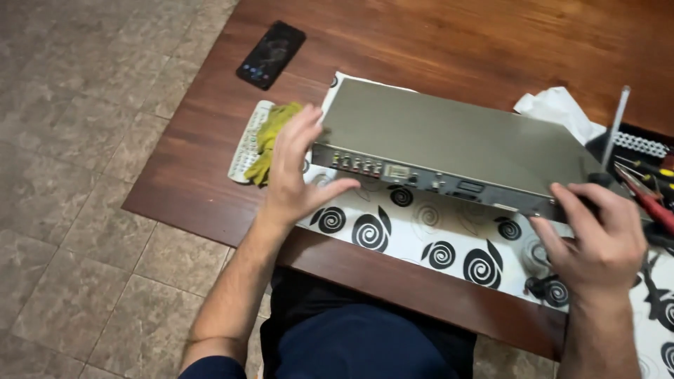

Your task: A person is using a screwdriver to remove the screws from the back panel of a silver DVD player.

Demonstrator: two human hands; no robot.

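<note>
Two bare hands hold a flat grey metal box over a wooden table point(449, 42) that fills most of the frame from the upper middle to the lower right, with grey stone floor tiles point(77, 175) taking the whole left side. On the table lies a white cloth with black spiral marks point(421, 242), spread from the centre down to the lower right corner. The metal box point(449, 137), a thin wide player or receiver, sits above the cloth in the middle of the frame, tilted so its back panel with a row of small sockets faces the camera. The left hand point(298, 172), left of centre, grips the box's near left corner, thumb under the back edge and fingers spread up along the side. The right hand point(597, 235), at the lower right, is closed over the box's near right corner, fingers curled on the back edge; I cannot tell how far they wrap beneath. At the right edge of the frame lie hand tools with red and black handles point(649, 193), beside a thin upright metal rod point(618, 123). Crumpled white paper point(558, 109) shows behind the box at the upper right. Left of the box rest a pale remote control point(246, 151) and a yellow-green rag point(270, 140) lying across it. A dark phone point(271, 54) lies in the upper left of the table.
</note>
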